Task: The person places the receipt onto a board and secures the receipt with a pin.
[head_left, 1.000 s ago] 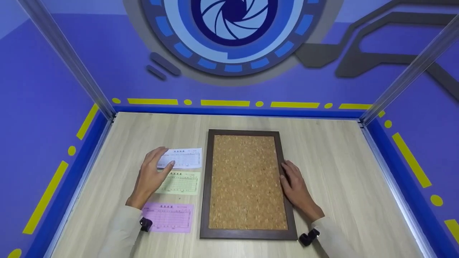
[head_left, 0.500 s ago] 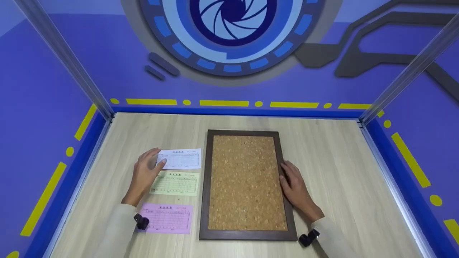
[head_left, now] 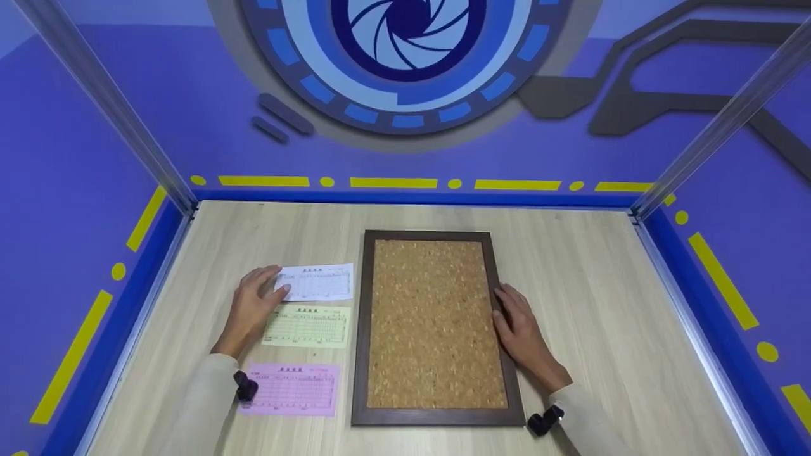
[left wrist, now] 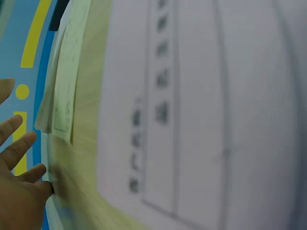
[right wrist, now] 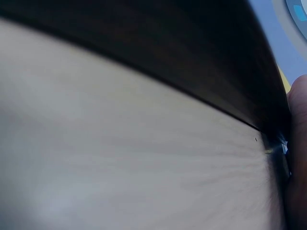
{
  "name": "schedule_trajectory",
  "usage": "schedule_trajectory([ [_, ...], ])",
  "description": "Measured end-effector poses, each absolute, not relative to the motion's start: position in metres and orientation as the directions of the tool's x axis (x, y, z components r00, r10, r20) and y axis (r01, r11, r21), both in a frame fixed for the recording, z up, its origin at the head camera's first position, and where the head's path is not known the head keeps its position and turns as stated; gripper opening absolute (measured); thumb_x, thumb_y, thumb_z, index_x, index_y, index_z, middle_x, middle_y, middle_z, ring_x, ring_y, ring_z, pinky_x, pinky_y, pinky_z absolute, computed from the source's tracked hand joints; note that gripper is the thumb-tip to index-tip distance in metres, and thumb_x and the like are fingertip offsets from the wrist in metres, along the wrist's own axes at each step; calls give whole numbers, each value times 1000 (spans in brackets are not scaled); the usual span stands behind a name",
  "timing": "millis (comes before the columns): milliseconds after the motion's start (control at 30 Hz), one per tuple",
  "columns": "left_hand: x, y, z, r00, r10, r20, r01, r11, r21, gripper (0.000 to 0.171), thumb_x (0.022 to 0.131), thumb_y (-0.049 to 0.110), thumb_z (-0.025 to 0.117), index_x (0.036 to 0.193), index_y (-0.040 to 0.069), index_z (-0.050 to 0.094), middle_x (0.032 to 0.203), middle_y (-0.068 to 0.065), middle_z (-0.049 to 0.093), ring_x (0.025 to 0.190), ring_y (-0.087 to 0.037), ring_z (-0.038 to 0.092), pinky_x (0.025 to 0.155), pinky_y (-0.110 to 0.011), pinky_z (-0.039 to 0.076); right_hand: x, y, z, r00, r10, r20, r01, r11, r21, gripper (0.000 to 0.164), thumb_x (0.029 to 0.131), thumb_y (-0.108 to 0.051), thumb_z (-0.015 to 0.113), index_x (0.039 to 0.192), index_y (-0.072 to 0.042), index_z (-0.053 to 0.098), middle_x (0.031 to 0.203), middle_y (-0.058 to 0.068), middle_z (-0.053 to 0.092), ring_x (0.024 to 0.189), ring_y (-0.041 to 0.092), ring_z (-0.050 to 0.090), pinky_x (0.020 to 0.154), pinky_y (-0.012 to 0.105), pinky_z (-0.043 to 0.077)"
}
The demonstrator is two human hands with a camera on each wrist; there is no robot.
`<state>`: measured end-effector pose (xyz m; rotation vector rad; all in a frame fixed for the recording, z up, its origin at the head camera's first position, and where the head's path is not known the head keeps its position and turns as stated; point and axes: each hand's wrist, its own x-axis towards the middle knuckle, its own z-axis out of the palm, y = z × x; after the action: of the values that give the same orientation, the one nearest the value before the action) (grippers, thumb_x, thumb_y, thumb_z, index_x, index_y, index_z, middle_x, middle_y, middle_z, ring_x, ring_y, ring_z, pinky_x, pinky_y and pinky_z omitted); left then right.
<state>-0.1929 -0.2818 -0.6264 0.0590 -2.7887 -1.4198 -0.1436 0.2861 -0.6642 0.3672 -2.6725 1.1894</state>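
Observation:
Three printed form slips lie in a column on the left of the table: a white slip (head_left: 322, 283) at the top, a green slip (head_left: 307, 328) below it, and a pink slip (head_left: 296, 391) lowest. My left hand (head_left: 248, 308) is at the white slip's left end, thumb and fingers spread apart over its edge. In the left wrist view the spread fingers (left wrist: 19, 148) show beside the slips. A cork board (head_left: 437, 329) in a dark brown frame lies flat, upright to me. My right hand (head_left: 524, 329) rests along the frame's right side, fingertips touching it.
The light wood table (head_left: 602, 304) is closed in by blue panels (head_left: 405, 158) with yellow marks at the back and both sides. Metal posts (head_left: 716, 126) stand at the back corners. A small black camera (head_left: 246, 386) on my left wrist overlaps the pink slip.
My left hand has drawn back left, from over the white slip to its left end, uncovering more of the white and green slips. My right hand stays at the frame.

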Motion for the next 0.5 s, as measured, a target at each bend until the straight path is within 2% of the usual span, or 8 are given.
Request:
schedule_trajectory([
  [300,-208,-296,-634,-998,-47,28,-5,580,814,52,105,17,75,152,-1,62,165,-24,50,166,-43,23,135,-58,15,-143,287,-665,-951,-146,272,-299,652,-697,49,111,-7,63,157,7,53,169,28,44,159,44,38,127,60,33],
  [500,-215,-301,-633,-999,-24,37,16,587,810,52,105,14,75,152,-5,60,167,-26,48,167,-44,19,136,-57,11,-143,288,-663,-955,-145,259,-291,632,-718,49,112,-8,62,157,7,52,169,29,42,160,46,36,127,60,32],
])
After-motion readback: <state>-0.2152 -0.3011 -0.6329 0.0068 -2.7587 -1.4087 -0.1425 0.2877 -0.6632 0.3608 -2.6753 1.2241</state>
